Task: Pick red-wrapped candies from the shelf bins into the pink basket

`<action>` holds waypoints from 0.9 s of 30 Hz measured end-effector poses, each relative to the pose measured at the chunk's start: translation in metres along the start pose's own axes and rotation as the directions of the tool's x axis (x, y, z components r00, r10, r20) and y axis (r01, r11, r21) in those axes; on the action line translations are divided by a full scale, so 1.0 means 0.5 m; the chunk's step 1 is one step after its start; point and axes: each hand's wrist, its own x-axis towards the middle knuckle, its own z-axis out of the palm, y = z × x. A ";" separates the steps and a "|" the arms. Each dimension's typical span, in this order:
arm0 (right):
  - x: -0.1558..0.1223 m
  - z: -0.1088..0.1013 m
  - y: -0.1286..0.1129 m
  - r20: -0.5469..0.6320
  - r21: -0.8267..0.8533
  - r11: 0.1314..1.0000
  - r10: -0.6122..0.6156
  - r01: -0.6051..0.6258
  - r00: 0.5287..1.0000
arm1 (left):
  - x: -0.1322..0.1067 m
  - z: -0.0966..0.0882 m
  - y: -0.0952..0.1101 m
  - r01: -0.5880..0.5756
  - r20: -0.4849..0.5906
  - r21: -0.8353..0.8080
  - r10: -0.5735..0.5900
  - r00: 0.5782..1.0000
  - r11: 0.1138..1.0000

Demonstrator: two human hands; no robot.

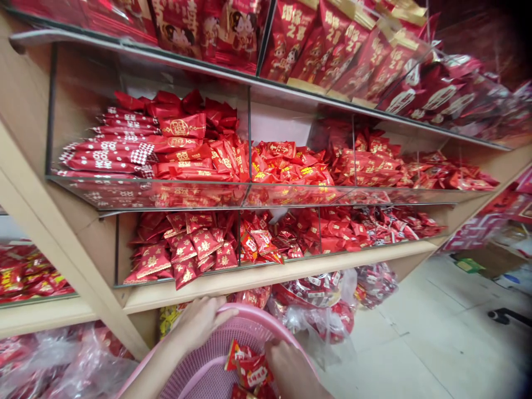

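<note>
A pink plastic basket (216, 360) sits at the bottom centre, below the shelves. My left hand (199, 321) grips its far rim, fingers curled over the edge. My right hand (288, 363) is inside the basket, closed on red candy packets (249, 368) with gold print. More red packets lie under that hand at the basket's bottom.
Wooden shelves with clear glass bins (166, 194) hold heaps of red wrapped sweets on several levels. Clear bags of sweets (328, 305) stand under the lowest shelf (270, 271). Pale tiled floor (436, 332) stretches to the right, with boxes at the far right.
</note>
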 end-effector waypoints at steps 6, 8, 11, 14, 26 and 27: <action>0.011 -0.146 0.036 -0.356 0.239 0.970 0.036 0.053 0.934 | -0.001 0.002 -0.001 -0.004 -0.013 0.003 0.004 1.000 1.000; 0.032 -0.200 0.062 -0.586 0.246 0.956 0.017 0.158 0.810 | -0.001 0.003 -0.001 -0.008 -0.008 0.012 0.008 1.000 1.000; 0.071 -0.251 0.099 -0.775 0.088 0.965 -0.090 0.248 0.625 | 0.000 0.002 -0.002 -0.011 -0.013 0.013 0.012 1.000 1.000; 0.104 -0.269 0.120 -0.759 -0.101 0.978 -0.196 0.184 0.621 | 0.000 0.001 -0.003 -0.011 -0.023 0.005 0.011 1.000 1.000; 0.139 -0.266 0.131 -0.713 -0.315 0.936 -0.343 0.158 0.611 | 0.000 0.001 -0.004 -0.008 -0.033 -0.019 0.008 0.999 1.000; 0.143 -0.271 0.132 -0.730 -0.297 0.941 -0.334 0.163 0.596 | 0.000 0.001 -0.005 -0.008 -0.035 -0.018 0.007 0.999 1.000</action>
